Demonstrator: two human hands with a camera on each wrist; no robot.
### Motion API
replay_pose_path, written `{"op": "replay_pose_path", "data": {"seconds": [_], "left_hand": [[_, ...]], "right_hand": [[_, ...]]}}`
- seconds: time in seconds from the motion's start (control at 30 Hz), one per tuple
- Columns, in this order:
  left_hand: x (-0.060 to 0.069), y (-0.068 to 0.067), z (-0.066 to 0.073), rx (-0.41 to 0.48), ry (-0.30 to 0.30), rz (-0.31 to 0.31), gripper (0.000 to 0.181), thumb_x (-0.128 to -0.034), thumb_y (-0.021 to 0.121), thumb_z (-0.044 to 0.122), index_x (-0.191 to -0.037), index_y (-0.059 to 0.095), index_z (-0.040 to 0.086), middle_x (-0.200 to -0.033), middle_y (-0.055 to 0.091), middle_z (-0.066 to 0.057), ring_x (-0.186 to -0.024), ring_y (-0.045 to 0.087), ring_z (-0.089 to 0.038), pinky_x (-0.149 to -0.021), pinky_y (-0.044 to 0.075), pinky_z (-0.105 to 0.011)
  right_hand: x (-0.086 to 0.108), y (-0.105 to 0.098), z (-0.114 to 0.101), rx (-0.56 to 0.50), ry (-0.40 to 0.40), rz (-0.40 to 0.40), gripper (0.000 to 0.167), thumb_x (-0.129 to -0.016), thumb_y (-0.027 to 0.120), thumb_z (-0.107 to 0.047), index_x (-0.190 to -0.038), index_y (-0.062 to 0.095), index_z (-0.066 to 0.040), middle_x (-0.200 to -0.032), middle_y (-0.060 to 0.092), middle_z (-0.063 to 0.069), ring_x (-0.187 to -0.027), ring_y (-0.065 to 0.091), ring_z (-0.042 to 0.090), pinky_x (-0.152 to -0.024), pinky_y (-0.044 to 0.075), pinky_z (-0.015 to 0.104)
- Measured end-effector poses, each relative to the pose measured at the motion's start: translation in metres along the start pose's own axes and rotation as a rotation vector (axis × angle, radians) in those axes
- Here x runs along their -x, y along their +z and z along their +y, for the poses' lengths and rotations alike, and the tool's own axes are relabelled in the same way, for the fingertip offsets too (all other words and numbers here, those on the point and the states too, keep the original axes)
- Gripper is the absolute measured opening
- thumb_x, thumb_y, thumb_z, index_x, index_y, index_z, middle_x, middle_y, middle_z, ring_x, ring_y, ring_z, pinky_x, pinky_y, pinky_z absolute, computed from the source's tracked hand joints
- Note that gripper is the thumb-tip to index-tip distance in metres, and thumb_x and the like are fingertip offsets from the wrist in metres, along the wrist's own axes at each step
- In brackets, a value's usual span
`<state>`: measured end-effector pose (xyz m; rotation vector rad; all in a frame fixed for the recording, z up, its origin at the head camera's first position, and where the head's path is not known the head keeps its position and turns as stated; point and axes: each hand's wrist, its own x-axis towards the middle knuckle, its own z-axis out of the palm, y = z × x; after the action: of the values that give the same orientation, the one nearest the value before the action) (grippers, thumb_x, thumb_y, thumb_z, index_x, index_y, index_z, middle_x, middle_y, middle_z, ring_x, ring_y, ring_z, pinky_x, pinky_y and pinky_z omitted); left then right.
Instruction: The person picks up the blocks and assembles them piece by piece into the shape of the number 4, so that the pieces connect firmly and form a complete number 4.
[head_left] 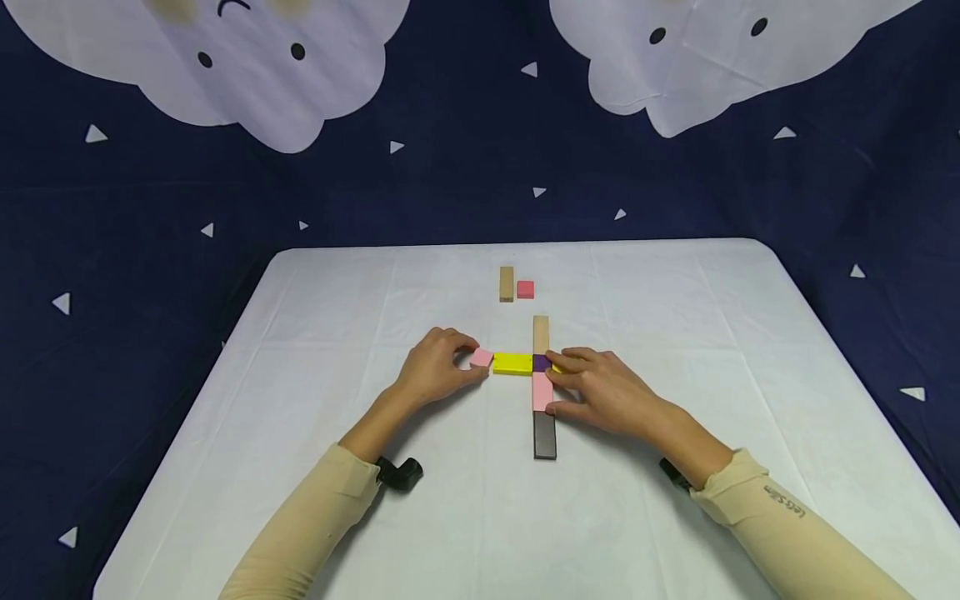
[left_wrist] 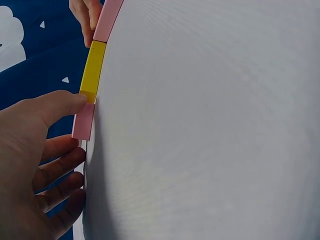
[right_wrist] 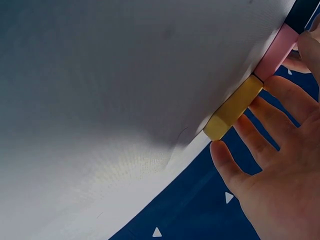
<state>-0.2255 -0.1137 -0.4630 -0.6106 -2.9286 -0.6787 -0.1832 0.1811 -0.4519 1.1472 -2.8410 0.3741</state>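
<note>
My left hand point(head_left: 435, 367) pinches a small pink block point(head_left: 481, 357) between thumb and fingers, at the left end of a yellow block point(head_left: 512, 364). That pink block is slightly turned in the head view. A purple block point(head_left: 540, 363) lies at the centre of a cross, with a wooden block point(head_left: 541, 333) behind it and a longer pink block point(head_left: 542, 392) and dark grey block point(head_left: 545, 436) in front. My right hand point(head_left: 611, 392), fingers spread, touches the cross's right side and partly hides another yellow block, which the right wrist view shows fully point(right_wrist: 234, 107).
Behind the cross, a wooden block point(head_left: 506, 284) and a small red-pink block point(head_left: 525, 289) lie side by side, slightly apart. The white table point(head_left: 480, 517) has a far edge against a dark blue cloth point(head_left: 465, 183) with clouds and triangles.
</note>
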Motion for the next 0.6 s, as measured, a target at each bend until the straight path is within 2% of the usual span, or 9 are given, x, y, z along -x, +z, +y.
{"op": "replay_pose_path", "data": {"seconds": [0.6], "left_hand": [[0.0002,0.0002,-0.001,-0.009,0.013,-0.018,0.045,-0.0764,0.076,0.047,-0.108,0.072,0.015,-0.108,0.065,0.003,-0.103,0.053,-0.015,-0.089,0.045,-0.035]], "right_hand": [[-0.0002,0.0012,0.0007,0.003,-0.003,0.003,0.06,-0.087,0.063,-0.055,-0.128,0.064,-0.012,-0.143,0.047,0.007,-0.13,0.041,0.029,-0.094,0.039,0.051]]}}
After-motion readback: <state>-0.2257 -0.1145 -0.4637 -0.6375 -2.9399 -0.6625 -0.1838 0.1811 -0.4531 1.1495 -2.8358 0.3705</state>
